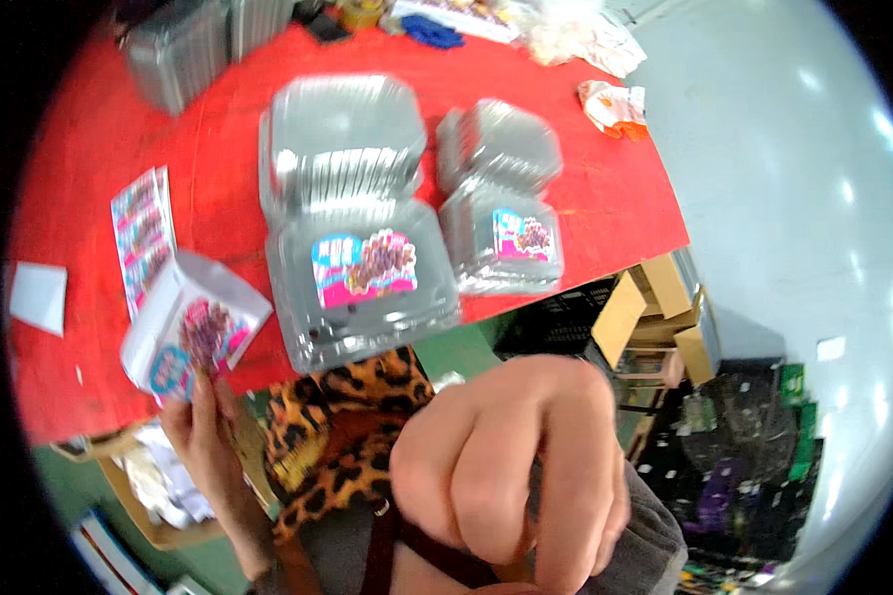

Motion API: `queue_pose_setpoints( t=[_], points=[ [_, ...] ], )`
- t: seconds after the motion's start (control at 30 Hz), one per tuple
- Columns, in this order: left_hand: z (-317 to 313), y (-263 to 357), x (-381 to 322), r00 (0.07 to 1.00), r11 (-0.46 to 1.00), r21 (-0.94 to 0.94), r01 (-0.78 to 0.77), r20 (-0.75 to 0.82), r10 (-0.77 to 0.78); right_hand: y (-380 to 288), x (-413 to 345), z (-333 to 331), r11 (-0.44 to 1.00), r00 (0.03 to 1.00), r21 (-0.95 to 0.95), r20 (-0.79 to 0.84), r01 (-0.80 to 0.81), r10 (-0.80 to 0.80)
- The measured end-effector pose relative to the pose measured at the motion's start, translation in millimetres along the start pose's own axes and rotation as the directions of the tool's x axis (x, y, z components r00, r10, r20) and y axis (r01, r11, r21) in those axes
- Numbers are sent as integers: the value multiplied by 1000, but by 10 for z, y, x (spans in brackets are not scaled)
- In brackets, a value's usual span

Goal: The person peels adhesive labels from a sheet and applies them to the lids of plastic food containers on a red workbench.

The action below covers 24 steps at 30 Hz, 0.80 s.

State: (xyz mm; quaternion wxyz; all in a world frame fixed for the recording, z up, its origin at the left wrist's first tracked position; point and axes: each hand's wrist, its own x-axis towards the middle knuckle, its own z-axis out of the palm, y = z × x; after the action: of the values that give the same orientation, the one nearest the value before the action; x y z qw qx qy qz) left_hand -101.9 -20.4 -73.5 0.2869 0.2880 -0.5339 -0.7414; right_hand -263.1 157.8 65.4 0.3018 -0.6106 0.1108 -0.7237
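In my left hand, at the lower left, is a curled sheet of printed labels, pinched between thumb and fingers. My right hand looms close to the camera with its fingers curled; its fingertips and anything inside them are hidden. Ahead on the red table lie stacked clear plastic clamshell containers, with a pink and blue label on the front lid. To their right stands a smaller clamshell stack bearing a similar label. A strip of labels lies beyond the held sheet.
More clear containers stand at the back left. A white paper piece lies at the left edge. Crumpled plastic bags and a blue item sit at the back. Below are cardboard boxes and an open carton.
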Motion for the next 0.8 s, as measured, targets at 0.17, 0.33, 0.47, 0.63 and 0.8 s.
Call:
queue_pose_setpoints(
  t=[0.17,0.33,0.47,0.63,0.8],
  points=[
    [-146,-25,-48,991,998,62,23,-135,-14,19,150,30,921,962,317,71,227,-262],
    [-315,-387,22,998,997,77,-17,-61,22,-166,146,188,948,944,85,103,306,-314],
    [-386,-461,56,1000,997,72,-5,18,3,-154,125,243,949,942,4,120,316,-315],
    [24,-182,-25,993,991,-72,112,-18,-113,-231,154,377,950,956,-132,121,282,-267],
    [-70,-156,25,996,999,1,53,-68,-52,-98,160,313,938,936,-102,158,332,-314]
  ],
)
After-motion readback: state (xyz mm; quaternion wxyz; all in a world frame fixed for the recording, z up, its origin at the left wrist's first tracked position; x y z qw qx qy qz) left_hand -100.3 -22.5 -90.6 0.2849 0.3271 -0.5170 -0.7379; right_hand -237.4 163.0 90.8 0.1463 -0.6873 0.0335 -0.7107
